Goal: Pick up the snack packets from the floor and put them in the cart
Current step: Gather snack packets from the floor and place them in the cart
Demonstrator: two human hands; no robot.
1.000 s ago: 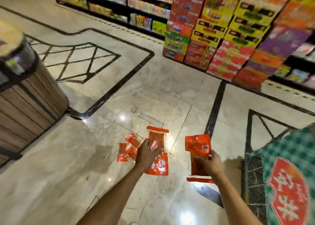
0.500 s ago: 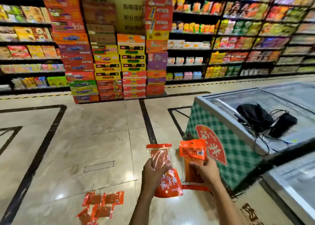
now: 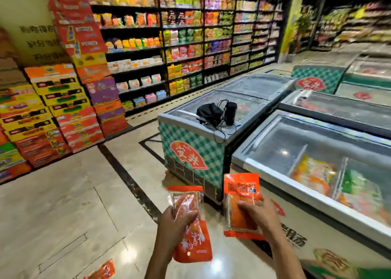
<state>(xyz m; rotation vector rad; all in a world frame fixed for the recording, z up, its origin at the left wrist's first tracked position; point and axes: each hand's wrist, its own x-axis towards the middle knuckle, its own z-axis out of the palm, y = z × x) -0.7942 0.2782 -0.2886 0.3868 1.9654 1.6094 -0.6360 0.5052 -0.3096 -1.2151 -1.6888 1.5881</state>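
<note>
My left hand (image 3: 171,225) grips an orange snack packet (image 3: 190,236) with a clear window, held upright at the lower middle. My right hand (image 3: 260,215) holds a second orange snack packet (image 3: 241,194) by its lower half, with the printed label at its top. Both packets are lifted off the floor, side by side and apart. Another orange packet (image 3: 103,271) lies on the floor at the bottom left edge. No cart shows in the view.
A green-checked chest freezer (image 3: 190,149) stands just ahead, with a black pouch and cables (image 3: 213,112) on its lid. A glass-topped freezer (image 3: 317,162) runs along the right. Stacked cartons (image 3: 63,109) and stocked shelves (image 3: 190,46) line the back; tiled floor lies left.
I rose and turned right with both packets lifted from the floor. The view swung from the floor pile to the freezers; the loose packets dropped to the bottom left edge.
</note>
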